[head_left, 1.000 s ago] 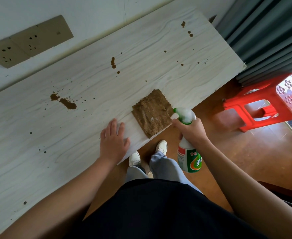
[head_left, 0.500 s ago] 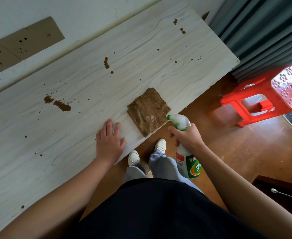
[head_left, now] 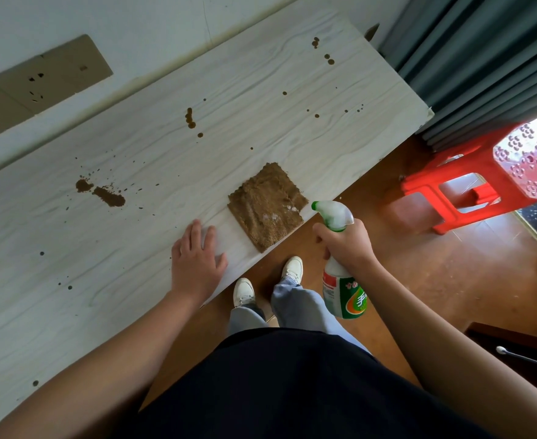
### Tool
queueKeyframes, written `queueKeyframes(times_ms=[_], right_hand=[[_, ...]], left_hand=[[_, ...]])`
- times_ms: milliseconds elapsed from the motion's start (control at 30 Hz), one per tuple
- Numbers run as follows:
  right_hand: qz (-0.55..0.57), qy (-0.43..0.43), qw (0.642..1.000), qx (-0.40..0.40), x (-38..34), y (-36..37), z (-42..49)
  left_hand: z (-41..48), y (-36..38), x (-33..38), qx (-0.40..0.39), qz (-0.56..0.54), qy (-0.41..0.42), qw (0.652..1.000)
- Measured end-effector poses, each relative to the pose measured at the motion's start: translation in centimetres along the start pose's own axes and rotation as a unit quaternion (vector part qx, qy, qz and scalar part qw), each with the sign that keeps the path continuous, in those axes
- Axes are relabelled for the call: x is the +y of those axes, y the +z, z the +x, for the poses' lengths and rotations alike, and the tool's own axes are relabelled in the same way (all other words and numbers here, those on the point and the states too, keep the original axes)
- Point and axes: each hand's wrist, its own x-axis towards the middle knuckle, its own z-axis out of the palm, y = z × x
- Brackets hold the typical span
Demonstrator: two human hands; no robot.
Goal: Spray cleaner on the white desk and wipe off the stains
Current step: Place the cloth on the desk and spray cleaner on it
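Note:
The white desk (head_left: pixel 261 99) runs diagonally across the view, dotted with brown stains; the biggest stain (head_left: pixel 107 195) lies left of centre. A folded brown cloth (head_left: pixel 265 205) lies at the desk's near edge, with a pale patch of foam on it. My left hand (head_left: pixel 196 259) rests flat on the desk just left of the cloth. My right hand (head_left: pixel 345 243) grips the neck of a white and green spray bottle (head_left: pixel 343 293), held off the desk's edge above the floor, its nozzle pointing left toward the cloth.
A red plastic stool (head_left: pixel 482 182) stands on the wooden floor to the right of the desk. Grey curtains (head_left: pixel 482 58) hang behind it. Wall sockets (head_left: pixel 35 83) sit on the wall beyond the desk. My feet stand below the desk's edge.
My right hand has drawn the spray bottle slightly back and right from the cloth, on which a pale foam patch appeared. My left hand stays flat on the desk.

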Motion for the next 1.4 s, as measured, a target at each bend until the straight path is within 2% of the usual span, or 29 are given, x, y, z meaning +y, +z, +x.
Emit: queueKeyframes(times_ms=[333,633,1033,1167,1400], right_hand=[[-0.021,-0.047,0.997,-0.058,-0.4,-0.7,0.1],[-0.043,-0.076,0.993,-0.077,-3.2,-0.2,-0.5],[-0.095,-0.234,0.963,-0.093,-12.4,2.1,3.2],[-0.078,-0.256,0.954,-0.134,-16.3,2.8,6.9],[-0.086,-0.335,0.92,-0.185,-23.4,2.8,14.5]], left_hand=[[-0.8,-0.7,0.8,-0.021,-0.053,-0.043,0.997],[-3.2,-1.3,0.3,0.037,-0.138,-0.09,0.986],[-3.1,-1.6,-0.3,0.022,-0.178,-0.171,0.969],[-2.7,-1.6,1.2,0.037,-0.193,-0.208,0.958],[-0.1,-2.1,3.8,0.012,-0.163,-0.23,0.959]])
